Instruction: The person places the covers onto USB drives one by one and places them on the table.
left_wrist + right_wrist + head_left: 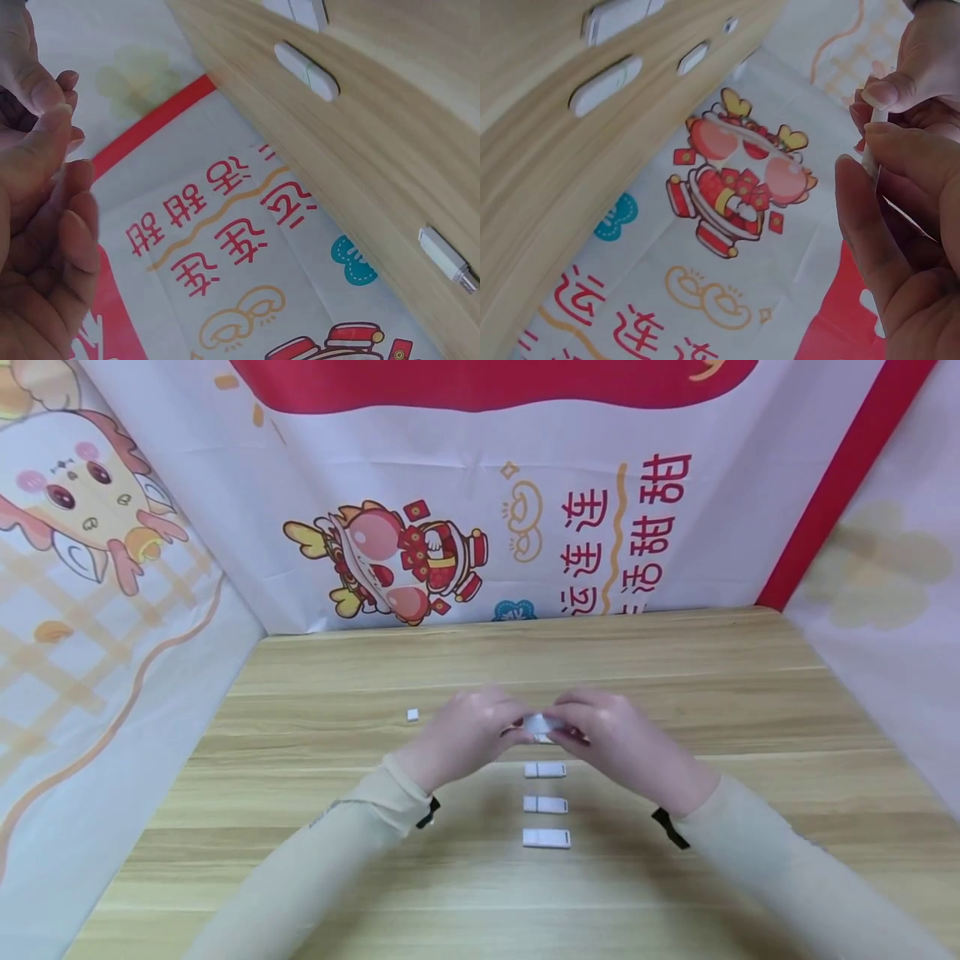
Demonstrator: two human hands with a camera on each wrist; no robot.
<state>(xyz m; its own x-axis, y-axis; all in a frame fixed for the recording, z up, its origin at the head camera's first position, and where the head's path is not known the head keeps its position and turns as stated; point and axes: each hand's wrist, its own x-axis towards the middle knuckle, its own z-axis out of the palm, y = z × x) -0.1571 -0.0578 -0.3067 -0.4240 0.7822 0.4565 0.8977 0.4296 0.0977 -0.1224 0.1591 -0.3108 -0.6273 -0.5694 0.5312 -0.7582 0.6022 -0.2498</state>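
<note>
My left hand (pixel 472 731) and right hand (pixel 600 731) meet above the table, pinching a small white USB stick (pixel 538 723) between their fingertips. In the right wrist view the same white stick (pixel 873 146) shows between the thumbs and fingers; its ends are mostly covered. Below the hands a column of white USB sticks (pixel 545 770) lies on the table, the top one partly hidden by the fingers. To the left of my left hand lies a small white cap (pixel 412 715). An uncapped USB stick (pixel 448 259) with a bare metal plug appears in the left wrist view.
The wood-grain table (pixel 337 877) carries the sticks, with the lower two (pixel 546 838) between my forearms. A printed white cloth (pixel 465 460) with cartoon figures hangs along the back edge, and similar cloths stand at both sides.
</note>
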